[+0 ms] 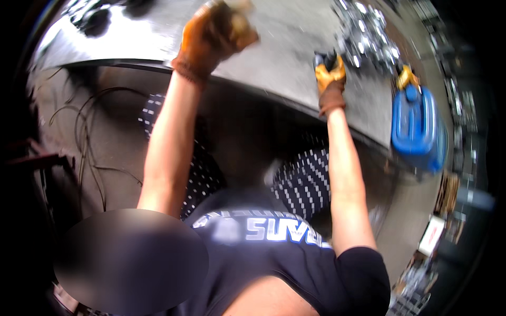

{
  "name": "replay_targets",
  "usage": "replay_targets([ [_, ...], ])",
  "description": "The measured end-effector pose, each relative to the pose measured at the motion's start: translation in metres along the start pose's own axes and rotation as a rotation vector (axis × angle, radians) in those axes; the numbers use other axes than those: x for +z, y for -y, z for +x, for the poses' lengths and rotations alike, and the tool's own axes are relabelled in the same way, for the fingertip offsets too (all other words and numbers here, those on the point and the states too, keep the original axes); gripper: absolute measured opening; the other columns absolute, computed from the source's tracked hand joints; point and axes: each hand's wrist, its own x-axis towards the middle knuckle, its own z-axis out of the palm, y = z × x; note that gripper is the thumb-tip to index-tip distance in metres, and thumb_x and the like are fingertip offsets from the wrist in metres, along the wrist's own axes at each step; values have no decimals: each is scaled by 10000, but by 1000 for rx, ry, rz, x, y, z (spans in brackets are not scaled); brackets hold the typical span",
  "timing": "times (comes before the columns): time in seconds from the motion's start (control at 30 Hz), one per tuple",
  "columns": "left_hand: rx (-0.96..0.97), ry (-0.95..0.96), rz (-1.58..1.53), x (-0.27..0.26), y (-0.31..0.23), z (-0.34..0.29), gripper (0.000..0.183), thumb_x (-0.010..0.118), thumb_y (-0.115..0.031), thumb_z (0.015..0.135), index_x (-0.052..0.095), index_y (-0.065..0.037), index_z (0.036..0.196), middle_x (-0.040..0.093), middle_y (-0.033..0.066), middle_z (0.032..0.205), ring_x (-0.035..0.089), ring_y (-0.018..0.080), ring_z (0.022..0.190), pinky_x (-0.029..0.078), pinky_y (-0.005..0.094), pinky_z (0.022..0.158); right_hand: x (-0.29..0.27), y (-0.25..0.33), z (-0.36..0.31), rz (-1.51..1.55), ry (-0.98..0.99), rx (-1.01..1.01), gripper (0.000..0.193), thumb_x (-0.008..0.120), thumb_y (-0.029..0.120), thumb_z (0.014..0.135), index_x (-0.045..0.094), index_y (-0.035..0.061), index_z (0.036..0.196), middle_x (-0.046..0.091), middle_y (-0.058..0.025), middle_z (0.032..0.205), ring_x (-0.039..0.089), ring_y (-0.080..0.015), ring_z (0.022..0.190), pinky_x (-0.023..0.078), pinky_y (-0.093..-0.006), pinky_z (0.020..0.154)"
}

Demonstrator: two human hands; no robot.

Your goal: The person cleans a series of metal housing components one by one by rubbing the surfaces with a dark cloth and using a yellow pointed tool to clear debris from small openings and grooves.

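My left hand (pixel 213 39), in an orange-brown work glove, is raised over the left part of the metal table (pixel 284 63). Motion smears its fingers, so whether it holds anything does not show. Farther right, my right hand (pixel 331 80) wears a yellow-orange glove with a brown cuff and is just above or on the tabletop. Its fingers are curled around a dark patch at the tips, either a small dark piece or stained glove; I cannot make it out. Just beyond this hand lies a heap of shiny metal parts (pixel 366 34).
More metal parts (pixel 89 16) lie at the table's far left. A blue plastic jerrycan (pixel 416 124) stands by the right end, with a yellow object (pixel 406 77) beside its cap. Cables (pixel 84 126) hang and loop at the left below the table edge.
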Motion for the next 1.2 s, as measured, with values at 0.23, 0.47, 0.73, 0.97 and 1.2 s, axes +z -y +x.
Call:
replay_targets([
  [0.23,-1311,18,1255,73,244,-147,409,671,-338,901,721,-19,1153,728,190,1144,697,298,1087,546,390,907,-143,42,-60,585,220,456,359,578,252,1010,632,-3,1257,711,-139,925,709,-271,879,559,-354,745],
  [0.47,-1598,316,1386,5,352,-268,426,579,-414,958,728,-55,1134,745,131,1118,705,246,1031,548,386,861,-148,8,-76,970,274,593,450,580,306,999,561,-53,1270,662,-137,858,666,-281,788,547,-418,772],
  [0.73,-1619,215,1453,31,372,-243,452,598,-434,946,725,-49,1145,735,154,1133,698,270,1048,542,392,877,-161,26,-61,1200,256,648,596,343,474,1101,586,-57,1219,663,-109,800,664,-246,679,552,-382,670],
  [0.97,-1554,135,1504,27,396,-172,476,614,-452,935,723,-44,1154,726,175,1146,692,291,1062,538,396,892,-208,7,-32,736,251,672,447,495,337,1058,534,-49,1280,630,-91,861,628,-214,774,538,-372,760],
  [1.2,-1412,36,1510,70,387,-132,501,629,-470,925,721,-39,1163,717,195,1159,686,311,1076,533,401,906,-250,-42,-32,1247,157,701,499,459,431,1081,533,12,1343,651,-78,857,630,-226,710,556,-406,796],
])
